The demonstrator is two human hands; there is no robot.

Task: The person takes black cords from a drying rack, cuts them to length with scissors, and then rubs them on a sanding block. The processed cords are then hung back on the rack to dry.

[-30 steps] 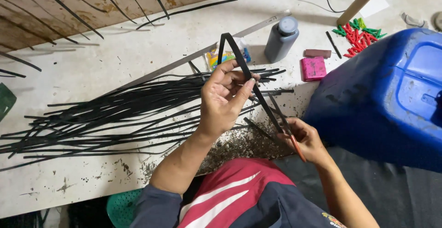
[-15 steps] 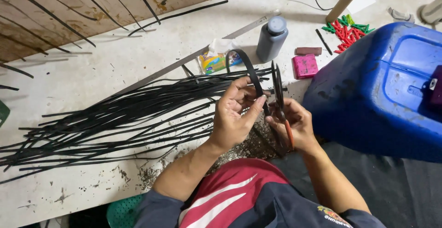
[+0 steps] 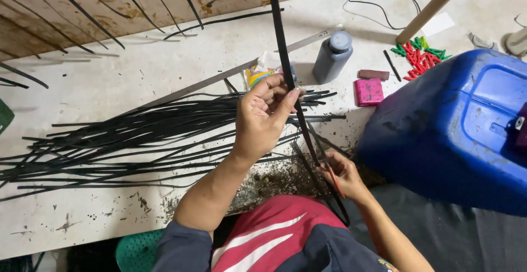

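Head view: left hand (image 3: pixel 266 115) pinches one black strip (image 3: pixel 281 41) upright, right hand (image 3: pixel 339 174) grips its lower end with an orange-handled tool (image 3: pixel 334 180); a large pile of strips (image 3: pixel 137 140) lies beside, seemingly unworked

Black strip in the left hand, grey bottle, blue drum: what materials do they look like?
Black strip: likely rubber or soft plastic, matte; thin and flat, held taut between left hand and right hand.
Grey bottle: probably plastic, dull finish, with a paler cap.
Blue drum: moulded plastic, slightly glossy; rounded corners, scuffed and dirty.
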